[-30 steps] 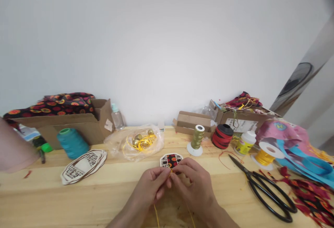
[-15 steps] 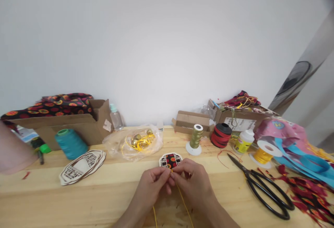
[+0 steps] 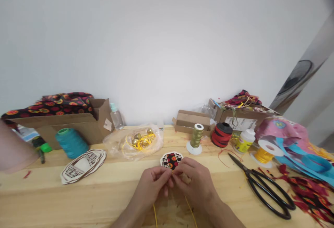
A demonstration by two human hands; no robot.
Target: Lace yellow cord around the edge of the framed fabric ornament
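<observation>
My left hand (image 3: 153, 182) and my right hand (image 3: 194, 182) meet at the near edge of a small wooden fretwork plaque (image 3: 171, 159) with black-and-red patterned fabric in its middle. Both hands are closed, thumbs and fingertips pinching a yellow cord (image 3: 191, 211) close to the plaque. Two lengths of the cord hang toward me, one under each hand. The pinch point itself is mostly hidden by my fingers, so any knot there cannot be made out. The plaque's far part shows beyond the fingertips.
Black-handled scissors (image 3: 271, 189) lie open at the right, beside fabric scraps (image 3: 310, 193). Thread spools, a glue bottle (image 3: 245, 140) and cardboard boxes line the back. At the left are stacked wooden plaques (image 3: 78, 169), a teal thread cone (image 3: 71, 144) and a plastic bag (image 3: 114, 143) with bells.
My right hand has shifted slightly to the right, and the cord beneath it has moved right too. The left hand stays almost in place, still pinching.
</observation>
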